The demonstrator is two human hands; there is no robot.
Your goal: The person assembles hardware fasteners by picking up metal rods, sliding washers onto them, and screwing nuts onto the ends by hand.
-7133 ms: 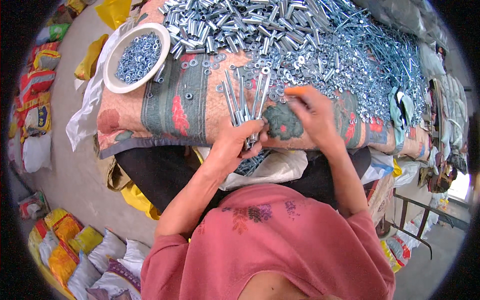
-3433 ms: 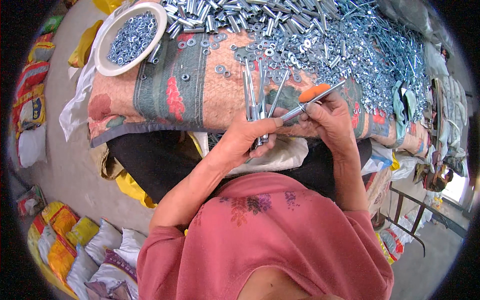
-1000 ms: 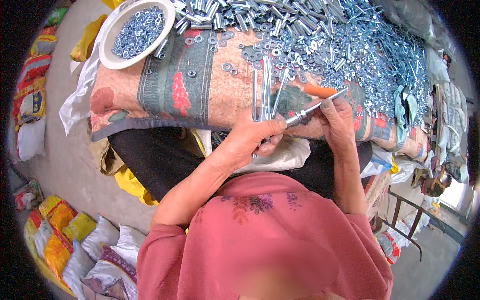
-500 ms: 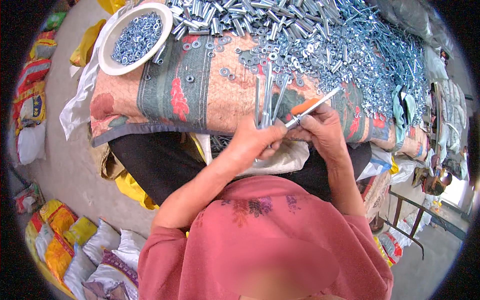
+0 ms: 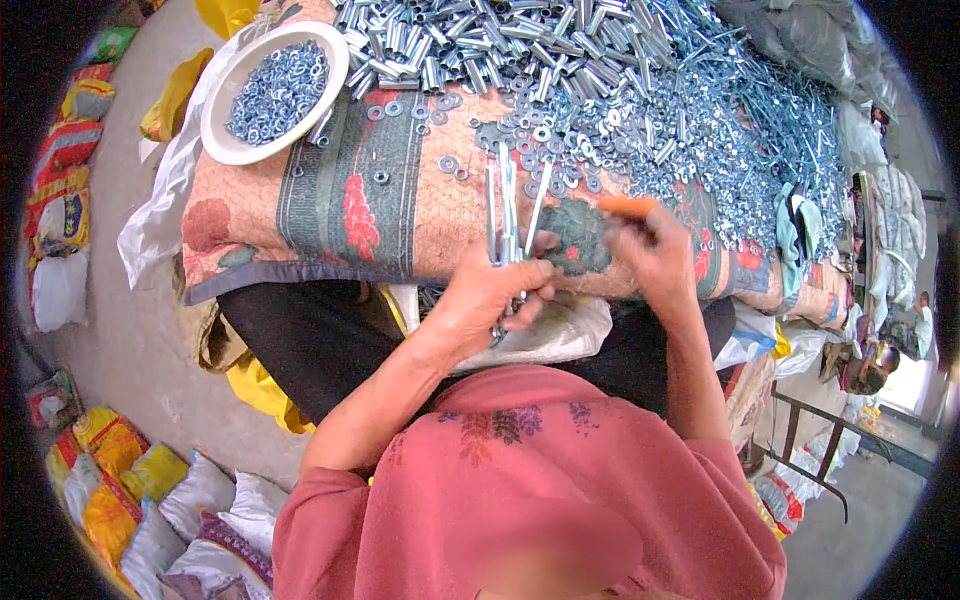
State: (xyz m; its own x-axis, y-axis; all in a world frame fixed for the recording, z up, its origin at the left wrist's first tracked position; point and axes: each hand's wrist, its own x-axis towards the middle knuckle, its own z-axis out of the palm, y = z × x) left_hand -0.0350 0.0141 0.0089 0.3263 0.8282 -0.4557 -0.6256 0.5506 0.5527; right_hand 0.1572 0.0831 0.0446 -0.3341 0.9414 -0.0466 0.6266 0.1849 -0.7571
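My left hand (image 5: 490,290) is closed around several long, thin metal bolts (image 5: 508,215). Their shanks stick up past the fingers, and small metal ends show below the grip. To its right, over the front part of the patterned cloth (image 5: 440,235), is my right hand (image 5: 655,250), smeared by motion. An orange cover (image 5: 628,207) sits on one of its fingers; whether those fingers hold anything is not visible. Beyond both hands lie loose flat washers (image 5: 540,132) and a spread of small nuts (image 5: 640,125).
A white bowl (image 5: 215,125) of small metal rings stands at the far left of the cloth. Metal sleeves (image 5: 480,45) are heaped at the back, with thin bolts (image 5: 790,110) piled at the right. Filled sacks (image 5: 125,440) lie on the floor at left.
My hands have moved apart. The slanted bolt that was between them now stands with the bunch in my left hand, which has shifted slightly left and down.
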